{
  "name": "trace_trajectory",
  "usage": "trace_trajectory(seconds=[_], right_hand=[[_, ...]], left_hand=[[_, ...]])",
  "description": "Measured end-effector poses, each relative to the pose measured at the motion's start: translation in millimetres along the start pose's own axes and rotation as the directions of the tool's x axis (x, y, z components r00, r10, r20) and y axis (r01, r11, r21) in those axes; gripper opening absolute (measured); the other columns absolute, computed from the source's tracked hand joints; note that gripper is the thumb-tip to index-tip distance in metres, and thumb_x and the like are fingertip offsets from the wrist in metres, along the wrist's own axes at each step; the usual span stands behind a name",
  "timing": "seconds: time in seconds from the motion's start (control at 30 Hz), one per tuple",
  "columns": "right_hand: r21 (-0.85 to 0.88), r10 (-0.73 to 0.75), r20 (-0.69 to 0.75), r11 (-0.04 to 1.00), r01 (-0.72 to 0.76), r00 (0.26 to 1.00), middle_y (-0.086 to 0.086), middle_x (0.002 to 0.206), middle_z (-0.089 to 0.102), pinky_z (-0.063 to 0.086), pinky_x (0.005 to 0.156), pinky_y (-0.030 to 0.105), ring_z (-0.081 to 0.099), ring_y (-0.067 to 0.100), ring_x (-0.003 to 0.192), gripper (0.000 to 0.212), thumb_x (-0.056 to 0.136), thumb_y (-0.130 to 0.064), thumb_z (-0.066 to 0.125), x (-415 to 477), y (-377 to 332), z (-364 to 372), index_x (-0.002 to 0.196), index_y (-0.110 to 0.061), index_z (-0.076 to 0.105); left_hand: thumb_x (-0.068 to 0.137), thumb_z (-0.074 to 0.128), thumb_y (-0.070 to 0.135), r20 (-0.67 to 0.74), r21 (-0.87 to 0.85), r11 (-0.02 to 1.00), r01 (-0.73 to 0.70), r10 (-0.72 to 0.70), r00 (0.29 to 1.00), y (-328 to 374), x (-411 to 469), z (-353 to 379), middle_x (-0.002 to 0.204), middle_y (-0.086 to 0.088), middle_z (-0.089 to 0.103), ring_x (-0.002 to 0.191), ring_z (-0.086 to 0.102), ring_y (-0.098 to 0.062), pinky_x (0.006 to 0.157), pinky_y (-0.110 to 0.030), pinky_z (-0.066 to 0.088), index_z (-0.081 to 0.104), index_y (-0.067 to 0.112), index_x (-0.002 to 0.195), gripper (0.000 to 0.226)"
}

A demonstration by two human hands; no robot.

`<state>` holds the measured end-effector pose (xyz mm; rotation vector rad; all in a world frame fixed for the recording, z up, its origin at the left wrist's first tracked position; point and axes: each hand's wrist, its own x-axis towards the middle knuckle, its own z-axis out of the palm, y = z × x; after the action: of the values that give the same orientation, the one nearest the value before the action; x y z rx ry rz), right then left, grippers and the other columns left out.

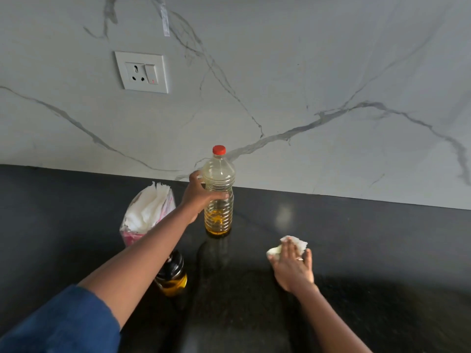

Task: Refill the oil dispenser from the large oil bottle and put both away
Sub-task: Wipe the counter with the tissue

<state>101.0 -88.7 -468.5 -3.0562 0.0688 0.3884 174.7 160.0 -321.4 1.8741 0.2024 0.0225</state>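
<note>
The large clear oil bottle [219, 197] with a red cap stands upright near the back of the black counter, with a little yellow oil at its bottom. My left hand [200, 193] grips it around the middle. The oil dispenser [173, 275], a small glass jar with a black top and yellow oil inside, stands nearer to me, partly hidden under my left forearm. My right hand [293, 266] presses a crumpled white tissue [293, 244] flat on the counter to the right.
A plastic pack of white tissues [147, 212] stands left of the bottle. The black counter [382, 250] runs to a marble-patterned wall [280, 85] that carries a white socket and switch [141, 71].
</note>
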Motion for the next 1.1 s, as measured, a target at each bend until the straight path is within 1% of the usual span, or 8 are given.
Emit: trace_trajectory(seconds=[0.1,0.23,0.37,0.53,0.6,0.73,0.9,1.1], right_hand=[[0.133,0.161,0.003,0.978,-0.160,0.987,0.007,0.158,-0.009,-0.011,0.112,0.050,-0.005,0.023,0.145,0.062,0.098,-0.044,0.011,5.0,37.7,-7.6,0.149,-0.011,-0.002],[0.203,0.174,0.037,0.963,-0.178,0.984,0.014,0.156,-0.011,-0.013,0.113,0.046,-0.013,0.027,0.143,0.068,0.098,-0.043,0.015,12.6,19.7,-16.2,0.146,-0.001,-0.008],[0.162,-0.040,0.076,0.986,0.027,0.996,0.018,0.154,-0.016,-0.012,0.113,0.046,-0.017,0.032,0.142,0.068,0.098,-0.042,0.015,4.9,-41.6,-13.0,0.144,0.002,-0.013],[0.083,-0.346,0.083,0.937,0.340,0.935,0.017,0.155,-0.015,-0.010,0.114,0.047,-0.016,0.033,0.142,0.067,0.099,-0.040,0.017,-44.3,-118.4,3.7,0.145,0.000,-0.010],[0.053,-0.448,0.048,0.894,0.445,0.893,0.016,0.155,-0.013,-0.012,0.114,0.044,-0.016,0.030,0.142,0.068,0.099,-0.043,0.016,-70.3,-127.8,15.0,0.146,-0.001,-0.009],[-0.053,-0.525,0.003,0.850,0.525,0.851,0.012,0.157,-0.007,-0.013,0.113,0.042,-0.013,0.025,0.144,0.069,0.097,-0.049,0.014,-96.3,-103.9,28.3,0.148,-0.005,-0.004],[-0.090,-0.338,-0.002,0.937,0.336,0.941,0.009,0.158,-0.001,-0.007,0.113,0.049,-0.005,0.023,0.145,0.068,0.098,-0.047,0.016,-87.2,-29.8,15.1,0.148,-0.005,-0.002],[0.104,0.072,-0.020,0.992,-0.070,0.997,0.017,0.157,0.000,-0.005,0.116,0.047,-0.004,0.029,0.144,0.063,0.099,-0.038,0.016,-85.9,50.3,11.3,0.146,0.001,-0.003]], left_hand=[[0.066,0.082,0.022,-0.077,-0.021,1.000,-0.012,0.011,0.997,-1.4,-21.6,-10.9,0.144,-0.008,0.038,0.131,0.037,-0.024,0.097,-0.034,0.034,0.025,0.017,0.140,0.094],[0.074,0.075,0.023,-0.208,-0.003,0.993,-0.117,0.114,0.971,-5.1,-59.0,-28.8,0.134,0.003,0.049,0.125,0.042,-0.012,0.095,-0.024,0.032,0.040,0.021,0.132,0.068],[0.080,0.069,0.020,-0.349,0.157,0.968,-0.198,0.242,0.905,-12.0,-95.8,-40.6,0.126,0.007,0.057,0.112,0.045,0.000,0.094,-0.018,0.032,0.053,0.021,0.123,0.046],[0.082,0.064,0.013,-0.489,0.234,0.956,-0.175,0.271,0.829,-15.4,-121.8,-45.0,0.122,0.003,0.059,0.110,0.052,-0.009,0.088,-0.012,0.033,0.057,0.016,0.119,0.038],[0.083,0.062,0.009,-0.516,0.226,0.957,-0.183,0.277,0.811,-14.9,-132.1,-42.0,0.121,0.000,0.059,0.102,0.054,-0.006,0.084,-0.004,0.032,0.057,0.012,0.119,0.037],[0.084,0.061,0.005,-0.544,0.264,0.941,-0.211,0.326,0.773,-15.6,-153.9,-27.5,0.119,-0.005,0.059,0.112,0.046,-0.012,0.090,-0.005,0.027,0.057,0.010,0.118,0.035],[0.084,0.060,0.003,-0.563,0.264,0.937,-0.230,0.343,0.752,-22.1,-186.1,-7.2,0.100,0.014,0.045,0.093,0.057,-0.021,0.085,-0.036,0.051,0.055,0.011,0.119,0.036],[0.082,0.063,0.003,-0.569,0.238,0.963,-0.126,0.244,0.785,-58.8,-229.7,16.6,0.113,-0.001,0.058,0.101,0.050,-0.007,0.087,-0.020,0.038,0.054,0.014,0.122,0.043]])
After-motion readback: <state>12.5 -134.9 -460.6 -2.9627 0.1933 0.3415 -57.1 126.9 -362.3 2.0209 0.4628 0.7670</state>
